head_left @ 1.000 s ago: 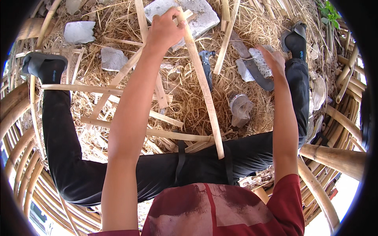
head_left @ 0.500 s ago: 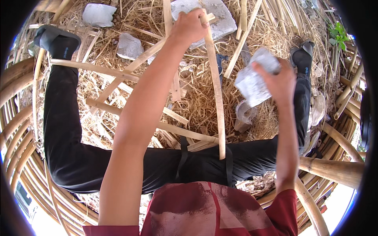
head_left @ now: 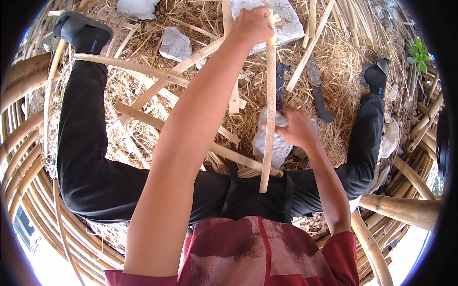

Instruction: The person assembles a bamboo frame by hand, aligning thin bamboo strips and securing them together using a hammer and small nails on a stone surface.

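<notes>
The ground (head_left: pixel 334 62) is covered with dry straw and is enclosed on the left, the right and the lower side by a curved ring of thick bamboo poles (head_left: pixel 24 157), so free space remains only inside this ring. Most of that space is taken by two legs in black trousers (head_left: pixel 86 157), which are spread wide toward the upper corners, each ending in a dark shoe. Between the legs, many split bamboo strips (head_left: pixel 143 69) are laid across each other over the straw, and little bare room is left among them.

A flat grey stone (head_left: pixel 286 24) is seen at the upper edge, and a smaller grey stone (head_left: pixel 175 44) lies to its left. A dark blade tool (head_left: pixel 318 90) is lying on the straw near the right leg, well apart from both hands.

One long bamboo strip (head_left: pixel 268 124) is held almost upright in the middle. Its upper end is grasped by the clenched left hand (head_left: pixel 250 25), and its lower end reaches the lap. The right hand (head_left: pixel 296 127) is closed around a crumpled grey cloth (head_left: pixel 269 143), which is pressed against the strip near its middle.
</notes>
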A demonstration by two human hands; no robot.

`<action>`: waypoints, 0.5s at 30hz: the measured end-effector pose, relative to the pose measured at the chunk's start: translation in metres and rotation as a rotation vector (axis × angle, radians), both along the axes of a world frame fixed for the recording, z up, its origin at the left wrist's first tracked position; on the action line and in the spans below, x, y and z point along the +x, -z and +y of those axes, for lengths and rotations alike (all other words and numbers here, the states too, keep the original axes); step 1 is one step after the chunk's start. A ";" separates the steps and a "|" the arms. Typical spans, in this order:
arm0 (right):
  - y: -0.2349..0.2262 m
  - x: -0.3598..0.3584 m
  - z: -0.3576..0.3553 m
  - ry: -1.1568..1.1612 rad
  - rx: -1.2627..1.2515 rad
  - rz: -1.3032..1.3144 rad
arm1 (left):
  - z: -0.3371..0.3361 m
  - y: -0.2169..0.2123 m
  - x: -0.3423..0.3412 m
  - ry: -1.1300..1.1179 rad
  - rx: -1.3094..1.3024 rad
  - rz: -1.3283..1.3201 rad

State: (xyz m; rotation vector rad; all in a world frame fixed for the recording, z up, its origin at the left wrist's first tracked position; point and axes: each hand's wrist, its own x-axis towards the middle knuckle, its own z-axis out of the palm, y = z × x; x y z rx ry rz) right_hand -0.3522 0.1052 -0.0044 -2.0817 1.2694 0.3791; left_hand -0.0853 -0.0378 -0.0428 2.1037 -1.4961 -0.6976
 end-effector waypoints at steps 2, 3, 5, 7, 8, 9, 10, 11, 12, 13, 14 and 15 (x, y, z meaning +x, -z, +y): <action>0.009 -0.012 0.019 -0.083 -0.196 -0.179 | 0.005 -0.007 -0.003 0.013 -0.027 0.035; 0.007 -0.014 0.024 -0.022 -0.250 -0.225 | 0.009 -0.012 0.000 0.005 -0.053 0.064; -0.001 -0.021 0.033 0.105 -0.358 -0.313 | 0.012 -0.017 -0.002 0.007 -0.091 0.105; -0.019 -0.038 0.059 0.117 -0.211 -0.136 | 0.014 -0.018 0.007 0.005 -0.110 0.104; -0.014 -0.057 0.074 0.058 -0.126 -0.030 | 0.016 -0.020 0.008 0.010 -0.100 0.102; -0.011 -0.071 0.089 0.103 -0.040 -0.052 | 0.018 -0.023 0.010 0.018 -0.089 0.104; -0.011 -0.083 0.100 0.152 0.040 -0.066 | 0.017 -0.023 0.008 0.030 -0.082 0.113; -0.011 -0.090 0.106 0.199 0.121 -0.083 | 0.016 -0.024 0.007 0.031 -0.115 0.094; -0.008 -0.089 0.105 0.378 -0.016 -0.026 | 0.014 -0.023 0.008 0.030 -0.145 0.073; -0.004 -0.087 0.099 0.542 0.174 -0.080 | 0.013 -0.020 0.006 0.033 -0.175 0.061; 0.003 -0.085 0.090 0.704 0.365 -0.138 | 0.011 -0.019 0.007 0.042 -0.148 0.055; 0.009 -0.083 0.088 0.865 0.553 -0.203 | 0.009 -0.013 0.008 0.051 -0.156 0.074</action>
